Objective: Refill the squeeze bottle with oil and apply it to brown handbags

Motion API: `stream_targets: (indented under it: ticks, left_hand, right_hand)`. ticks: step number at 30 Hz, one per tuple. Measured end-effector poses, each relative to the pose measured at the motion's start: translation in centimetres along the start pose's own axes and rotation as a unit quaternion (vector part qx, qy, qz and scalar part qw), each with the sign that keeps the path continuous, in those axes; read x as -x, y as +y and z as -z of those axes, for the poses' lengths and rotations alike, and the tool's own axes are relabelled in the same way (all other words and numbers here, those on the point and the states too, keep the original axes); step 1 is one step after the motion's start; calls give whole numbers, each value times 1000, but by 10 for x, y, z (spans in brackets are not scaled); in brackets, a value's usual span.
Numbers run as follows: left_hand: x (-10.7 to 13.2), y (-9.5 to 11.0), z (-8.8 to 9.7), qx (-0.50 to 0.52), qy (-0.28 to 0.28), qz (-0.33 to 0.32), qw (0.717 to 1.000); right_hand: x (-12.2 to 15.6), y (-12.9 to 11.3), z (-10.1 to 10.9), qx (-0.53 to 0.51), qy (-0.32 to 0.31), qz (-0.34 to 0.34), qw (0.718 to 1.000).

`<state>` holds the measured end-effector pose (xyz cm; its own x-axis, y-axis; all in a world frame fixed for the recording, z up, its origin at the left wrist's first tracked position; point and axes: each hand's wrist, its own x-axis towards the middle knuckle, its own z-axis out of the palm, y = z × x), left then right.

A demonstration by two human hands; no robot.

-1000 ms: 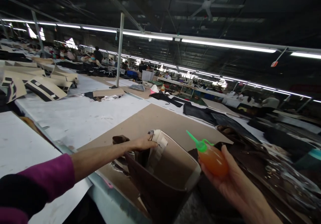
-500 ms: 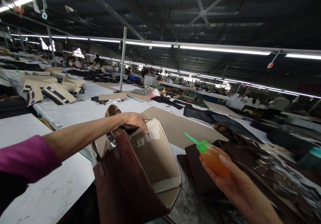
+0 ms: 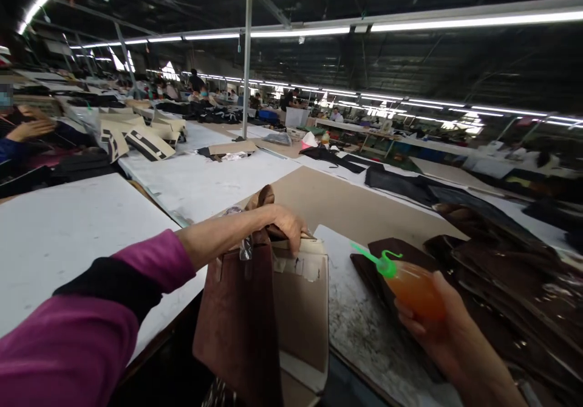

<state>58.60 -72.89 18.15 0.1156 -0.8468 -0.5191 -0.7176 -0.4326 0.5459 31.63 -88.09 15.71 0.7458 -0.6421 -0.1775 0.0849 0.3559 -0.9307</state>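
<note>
My left hand (image 3: 289,225) is closed on the upper edge of a dark brown handbag (image 3: 241,316), which hangs partly over the table's near edge. The bag's beige board side (image 3: 303,310) faces right, with a pale patch near its top. Brown handles and clear plastic wrap show at the bag's top. In my right hand (image 3: 449,328) is a squeeze bottle (image 3: 416,291) of orange liquid with a green nozzle pointing up and left. The bottle is held apart from the bag, above flat dark brown pieces (image 3: 378,267).
Brown bags or leather pieces (image 3: 510,297) are piled at the right. Beige cut pieces (image 3: 143,130) lie at the far left, near another person's hand (image 3: 31,127). A brown sheet (image 3: 346,206) covers the table's middle, and a metal post (image 3: 246,67) rises beyond it.
The bag has turned more upright, and its beige side is seen more edge-on. The view has tilted down and turned left. Both hands keep their hold.
</note>
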Motion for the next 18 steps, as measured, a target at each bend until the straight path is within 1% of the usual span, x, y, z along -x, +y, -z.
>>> stream_targets:
  ticks: [4, 6, 8, 10, 14, 16, 18]
  left_hand:
    - [-11, -2, 4, -3, -57, 2, 998]
    - [-10, 1, 9, -11, -59, 2, 998]
    - [-7, 5, 14, -31, -49, 5, 998]
    - [-5, 9, 17, -58, -47, 5, 997]
    - [-6, 11, 16, -91, -95, 15, 991]
    - [-10, 10, 13, -96, -98, 9, 991]
    - [-15, 10, 10, -95, -94, -13, 991]
  right_hand:
    - [-6, -2, 4, -8, -10, -16, 1000]
    - [-5, -4, 5, -15, -16, -17, 1000]
    - [-3, -5, 5, -5, -16, -23, 1000]
    - [1, -5, 3, 20, -18, -30, 999]
    - [4, -7, 4, 80, -31, -17, 996]
    - [2, -9, 8, 114, -28, 0, 993]
    - [-3, -11, 14, 149, -26, 21, 988]
